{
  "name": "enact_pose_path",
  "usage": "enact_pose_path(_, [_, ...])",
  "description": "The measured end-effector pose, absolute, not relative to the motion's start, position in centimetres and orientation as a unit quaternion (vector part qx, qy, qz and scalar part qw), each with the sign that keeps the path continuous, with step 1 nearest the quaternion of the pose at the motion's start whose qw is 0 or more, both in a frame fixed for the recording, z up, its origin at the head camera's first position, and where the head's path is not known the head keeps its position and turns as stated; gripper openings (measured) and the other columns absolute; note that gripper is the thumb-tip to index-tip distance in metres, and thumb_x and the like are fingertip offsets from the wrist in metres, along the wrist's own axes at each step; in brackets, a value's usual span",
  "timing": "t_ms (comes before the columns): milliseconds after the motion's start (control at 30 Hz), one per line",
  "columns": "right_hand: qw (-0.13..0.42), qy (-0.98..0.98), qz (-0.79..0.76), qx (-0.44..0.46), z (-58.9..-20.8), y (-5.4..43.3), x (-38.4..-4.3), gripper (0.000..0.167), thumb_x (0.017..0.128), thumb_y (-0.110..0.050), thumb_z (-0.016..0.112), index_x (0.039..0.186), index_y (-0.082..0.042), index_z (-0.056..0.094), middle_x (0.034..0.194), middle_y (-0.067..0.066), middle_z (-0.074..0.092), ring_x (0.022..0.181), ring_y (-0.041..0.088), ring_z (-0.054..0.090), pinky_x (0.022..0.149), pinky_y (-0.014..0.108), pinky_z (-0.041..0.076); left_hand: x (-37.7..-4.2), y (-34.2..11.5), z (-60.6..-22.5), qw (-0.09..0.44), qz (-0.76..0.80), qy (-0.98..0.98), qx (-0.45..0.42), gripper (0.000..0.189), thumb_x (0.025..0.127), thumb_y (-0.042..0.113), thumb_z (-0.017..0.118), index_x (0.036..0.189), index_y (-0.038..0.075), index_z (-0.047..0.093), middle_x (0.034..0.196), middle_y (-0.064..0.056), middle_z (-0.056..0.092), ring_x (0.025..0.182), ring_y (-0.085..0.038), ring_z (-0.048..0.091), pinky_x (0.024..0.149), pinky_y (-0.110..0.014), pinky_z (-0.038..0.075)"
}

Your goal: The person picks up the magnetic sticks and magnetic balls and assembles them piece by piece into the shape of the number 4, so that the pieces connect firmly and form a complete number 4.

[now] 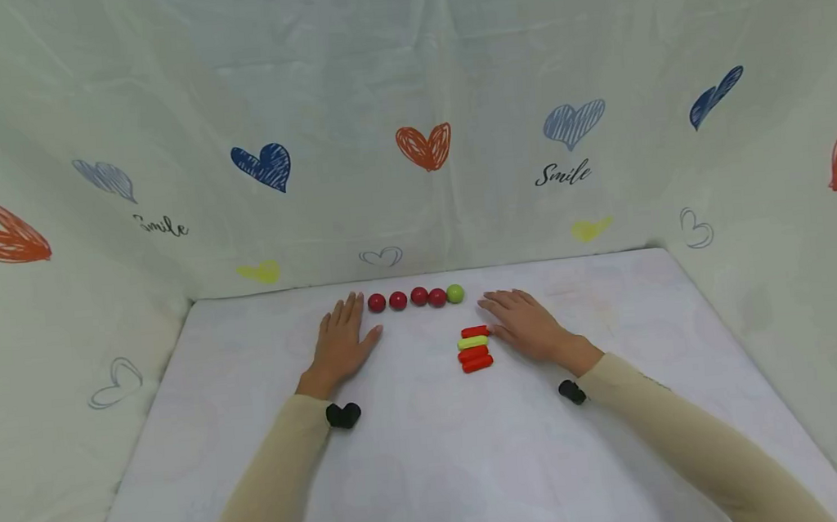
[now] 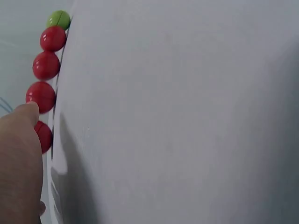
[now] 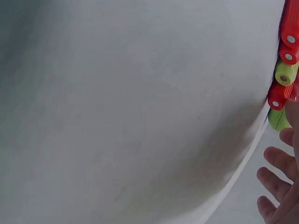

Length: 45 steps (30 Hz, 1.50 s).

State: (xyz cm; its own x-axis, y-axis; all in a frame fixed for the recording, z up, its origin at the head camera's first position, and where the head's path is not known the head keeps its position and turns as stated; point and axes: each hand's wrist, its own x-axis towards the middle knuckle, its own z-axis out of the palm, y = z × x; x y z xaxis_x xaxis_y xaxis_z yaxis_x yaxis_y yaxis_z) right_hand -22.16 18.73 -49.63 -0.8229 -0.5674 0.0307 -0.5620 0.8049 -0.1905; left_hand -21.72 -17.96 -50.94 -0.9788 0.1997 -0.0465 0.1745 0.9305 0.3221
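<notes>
A row of several glossy red balls (image 1: 398, 300) ends at the right with one green ball (image 1: 455, 293), near the table's back edge. My left hand (image 1: 338, 345) lies left of the row, fingers extended, fingertips close beside the leftmost ball. Below the green ball, three short red rods (image 1: 477, 364) and one yellow-green rod (image 1: 472, 343) form a stack side by side. Pale dots mark the rod ends in the right wrist view. Just right of the rods is my right hand (image 1: 530, 330), its fingers loosely extended and its thumb right at the topmost rod. Neither hand holds anything.
The white table (image 1: 434, 456) meets an upright white sheet (image 1: 346, 94) printed with hearts and "Smile", which also runs along both sides. Black wrist devices (image 1: 344, 416) sit at both cuffs.
</notes>
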Motion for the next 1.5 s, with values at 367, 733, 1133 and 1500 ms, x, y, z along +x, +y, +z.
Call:
enact_pose_path(367, [-0.005, 0.938, -0.122, -0.324, -48.8, 17.0, -22.4, 0.04, 0.099, -0.016, 0.076, 0.138, -0.008, 0.069, 0.133, 0.011, 0.071, 0.127, 0.03, 0.063, 0.113, 0.052, 0.046, -22.5, -15.2, -50.3, 0.003, 0.171, 0.98, 0.099, 0.072, 0.109, 0.034, 0.057, 0.167, 0.005, 0.026, 0.171, -0.02, 0.03, 0.156, -0.041, 0.029, 0.126, -0.059, 0.023])
enact_pose_path(733, [0.001, 0.926, -0.126, -0.355, -49.0, 16.5, -23.0, 0.024, 0.099, -0.011, 0.075, 0.123, -0.008, 0.078, 0.113, 0.004, 0.077, 0.109, 0.024, 0.069, 0.102, 0.045, 0.053, -23.2, -14.6, -50.6, -0.047, 0.164, 0.982, 0.081, 0.049, 0.105, 0.016, 0.068, 0.152, 0.008, 0.055, 0.146, -0.016, 0.059, 0.138, -0.036, 0.051, 0.119, -0.053, 0.035])
enact_pose_path(1133, [0.035, 0.925, -0.124, -0.357, -48.6, 16.9, -23.2, 0.023, 0.099, -0.011, 0.075, 0.122, -0.008, 0.079, 0.11, 0.004, 0.077, 0.105, 0.024, 0.068, 0.099, 0.043, 0.054, -22.3, -14.4, -50.6, -0.075, 0.174, 0.98, 0.063, 0.041, 0.101, 0.017, 0.074, 0.141, 0.01, 0.066, 0.135, -0.015, 0.068, 0.13, -0.035, 0.055, 0.117, -0.053, 0.037])
enact_pose_path(1500, [0.025, 0.922, -0.126, -0.365, -48.7, 17.3, -23.5, 0.025, 0.096, -0.01, 0.079, 0.12, -0.006, 0.079, 0.107, 0.006, 0.076, 0.101, 0.023, 0.067, 0.094, 0.04, 0.056, -20.8, -15.1, -50.8, -0.077, 0.2, 0.975, 0.059, 0.041, 0.099, 0.017, 0.077, 0.138, 0.01, 0.068, 0.132, -0.013, 0.07, 0.126, -0.034, 0.056, 0.115, -0.053, 0.037])
